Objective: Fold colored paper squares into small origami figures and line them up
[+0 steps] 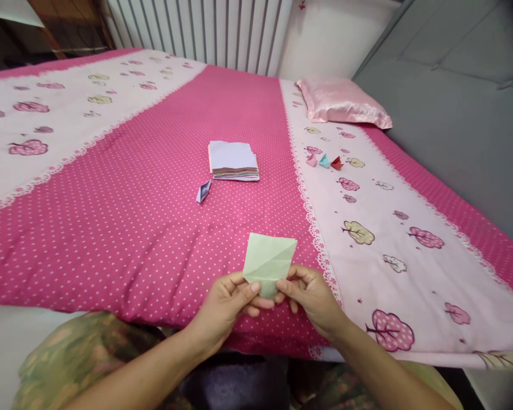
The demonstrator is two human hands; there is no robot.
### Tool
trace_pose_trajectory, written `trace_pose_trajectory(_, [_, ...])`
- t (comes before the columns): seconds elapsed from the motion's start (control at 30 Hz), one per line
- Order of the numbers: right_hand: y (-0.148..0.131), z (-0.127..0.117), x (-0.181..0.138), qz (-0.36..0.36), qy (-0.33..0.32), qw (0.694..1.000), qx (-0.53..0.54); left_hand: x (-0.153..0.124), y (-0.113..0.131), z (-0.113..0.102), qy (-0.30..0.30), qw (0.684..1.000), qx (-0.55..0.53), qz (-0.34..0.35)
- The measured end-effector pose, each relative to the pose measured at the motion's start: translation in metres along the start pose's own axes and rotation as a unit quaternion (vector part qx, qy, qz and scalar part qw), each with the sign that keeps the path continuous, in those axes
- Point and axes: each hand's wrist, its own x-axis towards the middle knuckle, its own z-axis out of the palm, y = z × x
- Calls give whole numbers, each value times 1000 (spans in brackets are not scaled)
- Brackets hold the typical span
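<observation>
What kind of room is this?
Probably a bedroom: a shiny pink pillow lies on a wide cover with dots and little trees, spread out like bedding.

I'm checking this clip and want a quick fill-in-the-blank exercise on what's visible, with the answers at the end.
1. The left hand and the right hand hold a creased sheet of paper coloured pale ____.
2. The stack of paper lies on the pink part of the bed cover, patterned with small white ____.
3. In the row of three small folded pieces, the red one is farthest to the picture's ____.

Missing words: green; dots; right.
</observation>
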Motion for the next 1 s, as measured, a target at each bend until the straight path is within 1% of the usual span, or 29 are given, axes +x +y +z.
trace_pose_trajectory(0.07, [1,1,0,-21,4,1000,-6,-1,1,1,5,1000,-24,-3])
trace_pose_trajectory(0.13, [0,2,-1,-42,3,999,-7,-2,3,1,3,1000,-19,13])
trace_pose_trajectory(0.17, [-1,2,-2,-53,1,999,-6,-3,5,0,3,999,2,35])
trace_pose_trajectory(0.23, [-4,2,-3,-87,12,996,-6,-4,9,-3,17,989,89,119])
trace_pose_trajectory(0.27, [-6,1,-3,-110,24,994,-10,-4,11,-6,30,973,147,175])
trace_pose_trajectory(0.33, [-8,0,-3,-150,50,987,-25,-4,14,-12,57,920,261,285])
trace_pose_trajectory(0.4, [-7,-2,-1,-173,57,982,-42,-4,15,-17,74,868,339,355])
trace_pose_trajectory(0.43, [-6,-3,-1,-175,52,982,-50,-3,14,-20,80,851,363,372])
trace_pose_trajectory(0.5, [-2,-4,-1,-177,36,982,-62,-3,14,-23,91,833,388,384])
trace_pose_trajectory(0.6, [4,-5,-3,-180,27,981,-70,-2,12,-26,86,832,392,382])
trace_pose_trajectory(0.7, [7,-8,-4,-205,33,974,-95,-1,11,-28,63,825,404,390])
trace_pose_trajectory(0.87, [1,-12,-3,-262,-12,940,-217,0,7,-29,16,803,433,408])
trace_pose_trajectory(0.93, [-1,-13,-2,-271,-24,934,-231,-1,8,-27,-3,793,444,416])
trace_pose_trajectory(1.0, [-2,-13,-1,-266,-36,936,-226,-3,11,-25,-21,797,443,410])
